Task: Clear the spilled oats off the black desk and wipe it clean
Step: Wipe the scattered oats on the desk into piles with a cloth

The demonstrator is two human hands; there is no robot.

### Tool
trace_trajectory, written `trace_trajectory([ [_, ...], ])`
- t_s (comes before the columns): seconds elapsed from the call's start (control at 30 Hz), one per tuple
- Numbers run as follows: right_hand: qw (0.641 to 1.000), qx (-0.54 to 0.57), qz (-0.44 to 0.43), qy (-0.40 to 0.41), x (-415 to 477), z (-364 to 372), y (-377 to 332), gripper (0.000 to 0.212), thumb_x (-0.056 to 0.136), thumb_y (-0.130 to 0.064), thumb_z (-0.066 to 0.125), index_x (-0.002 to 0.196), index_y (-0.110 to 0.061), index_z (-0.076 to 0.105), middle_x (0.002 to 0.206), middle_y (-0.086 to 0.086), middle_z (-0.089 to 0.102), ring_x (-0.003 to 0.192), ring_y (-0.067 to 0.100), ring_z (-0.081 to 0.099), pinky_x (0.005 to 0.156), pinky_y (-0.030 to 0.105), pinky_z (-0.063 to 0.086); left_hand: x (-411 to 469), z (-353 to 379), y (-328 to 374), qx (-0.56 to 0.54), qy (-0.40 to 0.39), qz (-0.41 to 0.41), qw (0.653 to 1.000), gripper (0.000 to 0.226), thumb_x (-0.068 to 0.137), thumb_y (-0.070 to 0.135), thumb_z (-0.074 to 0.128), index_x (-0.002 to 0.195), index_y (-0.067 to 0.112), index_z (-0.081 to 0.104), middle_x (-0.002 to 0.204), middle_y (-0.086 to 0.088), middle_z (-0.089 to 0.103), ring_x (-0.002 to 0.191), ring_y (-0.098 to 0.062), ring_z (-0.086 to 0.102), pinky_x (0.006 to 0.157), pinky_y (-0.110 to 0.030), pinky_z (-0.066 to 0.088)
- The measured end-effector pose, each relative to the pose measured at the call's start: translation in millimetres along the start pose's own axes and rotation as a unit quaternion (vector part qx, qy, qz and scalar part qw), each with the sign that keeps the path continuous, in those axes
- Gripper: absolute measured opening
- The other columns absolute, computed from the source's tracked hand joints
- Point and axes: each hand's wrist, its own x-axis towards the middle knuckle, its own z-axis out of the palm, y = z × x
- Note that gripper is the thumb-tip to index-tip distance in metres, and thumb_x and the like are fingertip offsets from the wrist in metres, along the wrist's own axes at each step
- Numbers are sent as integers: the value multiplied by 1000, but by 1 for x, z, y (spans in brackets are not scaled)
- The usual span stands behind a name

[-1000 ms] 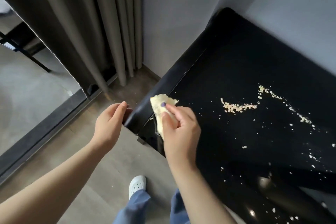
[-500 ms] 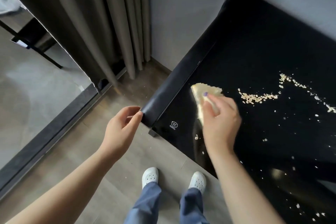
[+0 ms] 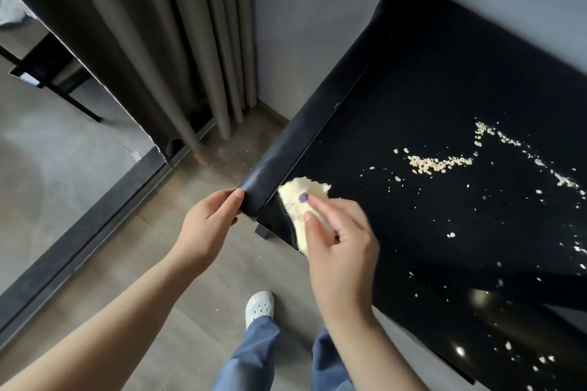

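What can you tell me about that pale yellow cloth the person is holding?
The cloth is pale yellow, soft and crumpled, apparently fabric or a thin sponge cloth. It is bunched rather than spread flat, a ragged edge poking out past the fingertips. The right hand pinches it, a purple-painted nail pressing on top. It sits at the near left corner of the glossy black desk, apparently against the surface, well short of the main line of oats.

Pale oats lie scattered across the glossy black desk; yellow cloth at its corner.
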Motion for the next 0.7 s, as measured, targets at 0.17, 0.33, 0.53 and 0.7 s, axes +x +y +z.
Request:
trace_trajectory([
  [0.17,997,-56,-48,-21,-21,6,11,27,82,-7,65,106,-16,74,91,-11,61,85,12,55,76,12,44,-5,-2,0,57,43,11,997,19,89,51,55,83,36,66,89,1,70,92,-22,65,87,-41,51],
  [0.33,992,-102,-69,-11,-11,-15,29,25,84,-9,65,105,-15,75,90,-5,63,82,15,55,75,16,44,-10,3,8,153,88,68,982,24,94,36,52,98,20,69,88,1,68,86,-17,61,70,-30,45],
  [0.53,989,-127,20,76,25,-62,62,27,83,-1,66,104,-15,75,93,-3,63,89,23,61,79,24,46,-1,4,18,232,78,151,958,28,94,33,52,116,20,63,108,3,66,101,-17,61,87,-36,49],
  [0.7,990,-81,41,111,28,-63,37,25,83,-5,62,101,-15,76,94,-5,62,92,20,62,82,15,45,8,15,34,255,58,169,950,25,96,31,47,109,16,62,103,-2,64,97,-22,58,82,-37,48],
])
